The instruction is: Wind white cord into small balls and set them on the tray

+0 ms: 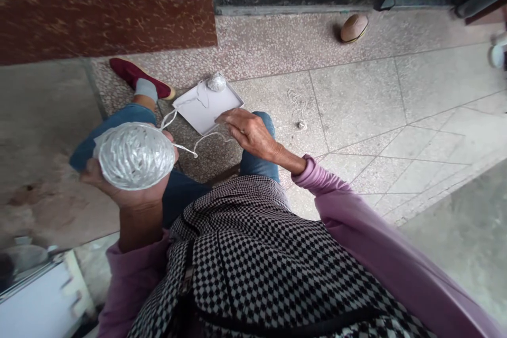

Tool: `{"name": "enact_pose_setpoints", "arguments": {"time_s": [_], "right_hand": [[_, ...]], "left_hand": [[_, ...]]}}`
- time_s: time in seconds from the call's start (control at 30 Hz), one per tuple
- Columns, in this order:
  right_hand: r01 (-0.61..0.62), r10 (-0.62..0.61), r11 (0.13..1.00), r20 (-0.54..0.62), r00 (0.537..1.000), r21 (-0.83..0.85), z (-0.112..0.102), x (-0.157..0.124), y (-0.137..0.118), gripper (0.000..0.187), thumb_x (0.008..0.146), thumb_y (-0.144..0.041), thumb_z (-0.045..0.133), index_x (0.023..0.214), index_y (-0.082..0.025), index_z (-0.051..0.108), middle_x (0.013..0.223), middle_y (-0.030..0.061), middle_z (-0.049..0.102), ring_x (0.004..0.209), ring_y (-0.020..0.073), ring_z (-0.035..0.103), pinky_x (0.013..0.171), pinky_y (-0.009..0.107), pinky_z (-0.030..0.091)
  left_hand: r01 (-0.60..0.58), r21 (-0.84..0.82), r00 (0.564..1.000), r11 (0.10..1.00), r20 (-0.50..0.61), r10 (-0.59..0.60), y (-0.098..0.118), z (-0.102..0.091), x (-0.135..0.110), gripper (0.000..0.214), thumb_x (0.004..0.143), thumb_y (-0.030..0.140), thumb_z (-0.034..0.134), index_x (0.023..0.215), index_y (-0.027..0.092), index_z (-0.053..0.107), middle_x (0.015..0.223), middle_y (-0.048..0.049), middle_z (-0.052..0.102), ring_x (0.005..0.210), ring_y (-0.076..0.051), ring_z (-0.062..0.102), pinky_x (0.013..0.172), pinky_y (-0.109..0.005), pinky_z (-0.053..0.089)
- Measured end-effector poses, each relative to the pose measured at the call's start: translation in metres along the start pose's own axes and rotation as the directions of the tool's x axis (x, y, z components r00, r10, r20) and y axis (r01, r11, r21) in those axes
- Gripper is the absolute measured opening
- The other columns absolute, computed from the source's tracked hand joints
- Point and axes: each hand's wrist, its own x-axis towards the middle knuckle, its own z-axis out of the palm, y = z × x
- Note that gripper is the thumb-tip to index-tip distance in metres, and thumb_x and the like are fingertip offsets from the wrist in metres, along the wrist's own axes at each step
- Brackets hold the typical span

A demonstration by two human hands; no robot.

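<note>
My left hand (129,195) is wrapped round a large ball of shiny white twine (137,156), cupping it from below above my left thigh. Two strands leave the ball on its right side. One strand (206,136) loops across to my right hand (251,132), which is over my right knee with bent fingers around it. The strand comes out beyond that hand toward a small knot of twine (301,125) on the floor. Behind the hands lies a shallow white box lid (208,108), with a small silvery ball of twine (216,82) at its far corner.
A rounded tan object with a dark band (354,28) sits by the dark doorway. My red shoe (138,76) stands left of the lid. A red-brown wall base (106,26) borders the tiled floor (356,90). A white panel (43,296) is at lower left.
</note>
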Motion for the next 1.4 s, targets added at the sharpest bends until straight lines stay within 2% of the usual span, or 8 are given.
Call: {"name": "enact_pose_setpoints", "arguments": {"time_s": [0.17,0.33,0.6,0.73,1.0,1.17,1.3,1.4], "right_hand": [[-0.13,0.081,0.87,0.122,0.989,0.476,0.04,-0.015,-0.041,0.03,0.131,-0.045,0.077,0.152,-0.023,0.082,0.132,0.0086,0.09,0.088,0.0185,0.082,0.084,0.032,0.071],[-0.222,0.093,0.651,0.214,0.972,0.726,0.082,-0.008,-0.04,0.054,0.107,-0.053,0.108,0.133,-0.023,0.07,0.109,0.0007,0.087,0.082,0.0156,0.078,0.077,0.028,0.068],[-0.376,0.341,0.731,0.173,0.924,0.57,0.057,-0.001,-0.042,0.034,0.124,-0.049,0.089,0.107,-0.025,0.073,0.093,0.0003,0.08,0.073,0.015,0.065,0.068,0.029,0.055],[-0.386,0.321,0.696,0.219,0.921,0.605,0.051,0.0,-0.048,0.037,0.125,-0.053,0.088,0.108,-0.025,0.071,0.094,0.0013,0.08,0.071,0.0155,0.064,0.064,0.03,0.054],[-0.271,0.224,0.839,0.154,0.962,0.472,0.049,-0.01,-0.045,0.045,0.121,-0.059,0.087,0.096,-0.026,0.07,0.08,-0.0015,0.059,0.082,0.0215,0.056,0.079,0.035,0.055],[-0.325,0.259,0.861,0.212,0.942,0.391,0.046,-0.019,-0.049,0.023,0.124,-0.039,0.076,0.104,-0.026,0.076,0.086,0.0006,0.065,0.091,0.0244,0.063,0.089,0.035,0.06],[-0.271,0.195,0.884,0.226,0.954,0.382,0.052,-0.02,-0.036,0.02,0.124,-0.031,0.073,0.105,-0.025,0.076,0.094,0.0011,0.071,0.094,0.023,0.068,0.096,0.034,0.06],[-0.21,0.186,0.895,0.098,0.978,0.395,0.054,-0.016,-0.011,0.027,0.127,-0.04,0.073,0.106,-0.024,0.073,0.097,0.0014,0.073,0.093,0.0214,0.066,0.094,0.034,0.058]], "left_hand": [[-0.083,0.124,0.996,0.989,-0.024,0.087,-0.007,0.016,-0.005,0.098,0.09,0.12,0.068,0.12,0.027,0.081,0.132,-0.0111,0.086,0.109,-0.029,0.075,0.07,-0.03,0.056],[-0.065,0.08,0.995,0.995,-0.069,0.07,-0.005,0.021,-0.002,0.106,0.09,0.124,0.063,0.124,0.025,0.077,0.118,-0.0114,0.084,0.103,-0.028,0.076,0.068,-0.03,0.057],[0.023,0.071,1.0,0.997,-0.022,-0.021,0.002,0.007,-0.014,0.096,0.101,0.118,0.062,0.121,0.025,0.078,0.116,-0.009,0.083,0.105,-0.027,0.08,0.074,-0.029,0.06],[0.011,0.078,1.0,0.997,0.002,-0.011,-0.001,0.006,-0.015,0.092,0.1,0.115,0.066,0.123,0.027,0.079,0.13,-0.0116,0.084,0.116,-0.031,0.077,0.078,-0.031,0.057],[-0.01,0.132,0.997,0.991,-0.076,0.02,-0.002,0.004,-0.014,0.081,0.082,0.101,0.094,0.113,0.028,0.079,0.12,-0.0072,0.084,0.111,-0.03,0.074,0.075,-0.031,0.059],[0.017,0.147,0.998,0.989,-0.055,-0.009,-0.009,0.008,-0.021,0.07,0.097,0.096,0.084,0.112,0.028,0.079,0.12,-0.0073,0.084,0.107,-0.029,0.077,0.074,-0.031,0.062],[0.058,0.16,0.998,0.986,-0.032,-0.053,-0.009,-0.008,-0.012,0.076,0.085,0.097,0.094,0.111,0.026,0.083,0.118,-0.0093,0.086,0.108,-0.03,0.081,0.069,-0.029,0.062],[0.184,0.212,0.981,0.96,0.022,-0.193,-0.001,-0.028,-0.01,0.072,0.072,0.087,0.104,0.109,0.028,0.086,0.121,-0.0116,0.089,0.108,-0.031,0.082,0.069,-0.027,0.063]]}}
